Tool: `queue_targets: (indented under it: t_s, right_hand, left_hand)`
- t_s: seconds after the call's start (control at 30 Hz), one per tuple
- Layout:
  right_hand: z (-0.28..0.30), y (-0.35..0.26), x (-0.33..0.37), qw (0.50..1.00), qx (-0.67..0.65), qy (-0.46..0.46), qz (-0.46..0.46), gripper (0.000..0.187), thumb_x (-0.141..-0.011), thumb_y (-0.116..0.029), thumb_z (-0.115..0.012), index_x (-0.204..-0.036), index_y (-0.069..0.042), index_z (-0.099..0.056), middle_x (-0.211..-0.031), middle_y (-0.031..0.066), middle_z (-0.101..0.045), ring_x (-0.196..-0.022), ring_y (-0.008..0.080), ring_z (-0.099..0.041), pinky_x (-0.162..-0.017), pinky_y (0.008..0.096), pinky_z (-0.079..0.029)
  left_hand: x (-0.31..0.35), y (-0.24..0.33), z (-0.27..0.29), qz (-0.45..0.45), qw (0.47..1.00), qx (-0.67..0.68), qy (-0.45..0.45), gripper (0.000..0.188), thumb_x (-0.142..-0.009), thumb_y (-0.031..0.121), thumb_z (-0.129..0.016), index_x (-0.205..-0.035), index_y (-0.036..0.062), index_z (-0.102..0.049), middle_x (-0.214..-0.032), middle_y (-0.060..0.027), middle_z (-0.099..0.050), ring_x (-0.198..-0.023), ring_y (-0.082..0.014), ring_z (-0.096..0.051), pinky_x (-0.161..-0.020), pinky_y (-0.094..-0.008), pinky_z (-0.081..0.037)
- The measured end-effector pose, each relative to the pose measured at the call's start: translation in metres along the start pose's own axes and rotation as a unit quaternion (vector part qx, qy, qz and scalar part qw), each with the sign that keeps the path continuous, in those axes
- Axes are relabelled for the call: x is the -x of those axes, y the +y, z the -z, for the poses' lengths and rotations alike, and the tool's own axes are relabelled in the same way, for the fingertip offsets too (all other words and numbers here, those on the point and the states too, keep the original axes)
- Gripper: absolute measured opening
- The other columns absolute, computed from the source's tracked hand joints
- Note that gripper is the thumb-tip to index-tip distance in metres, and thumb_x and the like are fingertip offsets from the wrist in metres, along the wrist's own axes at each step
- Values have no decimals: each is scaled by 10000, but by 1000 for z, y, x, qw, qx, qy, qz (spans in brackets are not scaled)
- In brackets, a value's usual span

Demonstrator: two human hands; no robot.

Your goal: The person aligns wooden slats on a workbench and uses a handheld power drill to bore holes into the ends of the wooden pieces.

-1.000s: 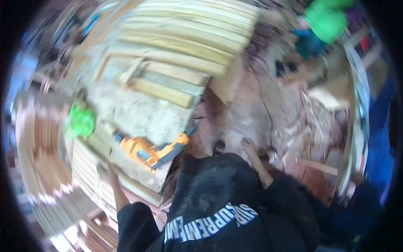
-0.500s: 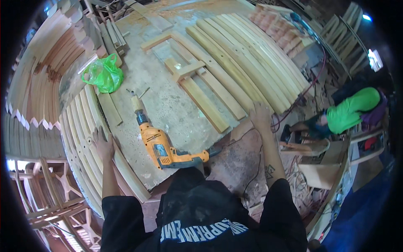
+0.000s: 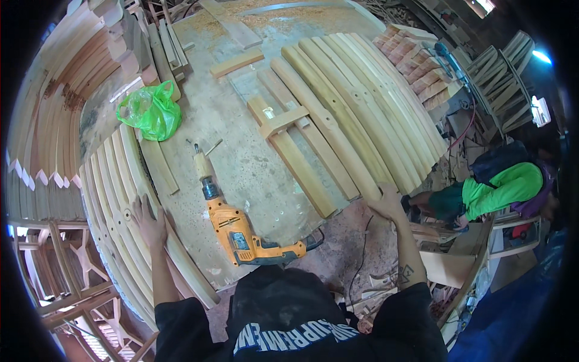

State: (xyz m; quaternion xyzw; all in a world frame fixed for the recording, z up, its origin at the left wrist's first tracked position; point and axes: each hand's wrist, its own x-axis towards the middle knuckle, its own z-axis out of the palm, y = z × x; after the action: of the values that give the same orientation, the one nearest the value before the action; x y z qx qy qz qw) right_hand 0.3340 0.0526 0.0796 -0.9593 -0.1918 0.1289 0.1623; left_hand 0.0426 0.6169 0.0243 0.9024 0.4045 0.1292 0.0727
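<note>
My left hand (image 3: 149,222) lies open, fingers spread, on several curved wooden slats (image 3: 114,202) at the left of the table. My right hand (image 3: 386,202) is closed round the near end of a curved wooden slat (image 3: 327,119) with small holes. That slat lies between a straight-bar wooden jig (image 3: 292,160) and a row of similar slats (image 3: 377,99). A short crosspiece (image 3: 283,122) spans the jig's bars. An orange power drill (image 3: 232,226) rests on its side between my hands, a wooden sleeve around its bit, touched by neither hand.
A green plastic bag (image 3: 154,111) sits at the left, beside tall stacks of curved wood (image 3: 45,108). A short wood block (image 3: 236,63) lies beyond the jig. More cut pieces (image 3: 422,69) are piled at the far right. A person in a green shirt (image 3: 503,190) is at the right.
The holed slat in my right hand has shifted right, away from the jig and the short block, toward the slat row. My left hand stays on the left slats. The view has shifted slightly.
</note>
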Motion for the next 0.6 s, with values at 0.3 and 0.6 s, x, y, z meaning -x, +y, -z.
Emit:
queue_targets:
  t_s: [0.3,0.6]
  right_hand:
    - [-20,2,52,984,-150,53,-81,559,-704,-306,-729,-1155,-18,-567,-963,150,-657,-951,278,-619,-843,356,-458]
    - [-82,105,257,957,-222,77,-172,540,-655,-271,-798,-1122,-87,-599,-815,174,-656,-745,319,-656,-648,378,-503]
  left_hand:
    - [-3,-10,-9,2,1000,-19,-15,628,-847,309,-578,-1410,151,-348,-1489,-103,-266,-1396,-281,-185,-1143,-472,-87]
    - [-7,-10,-13,9,999,-38,4,613,-858,308,-563,-1414,172,-344,-1495,-75,-258,-1389,-266,-212,-1135,-476,-114]
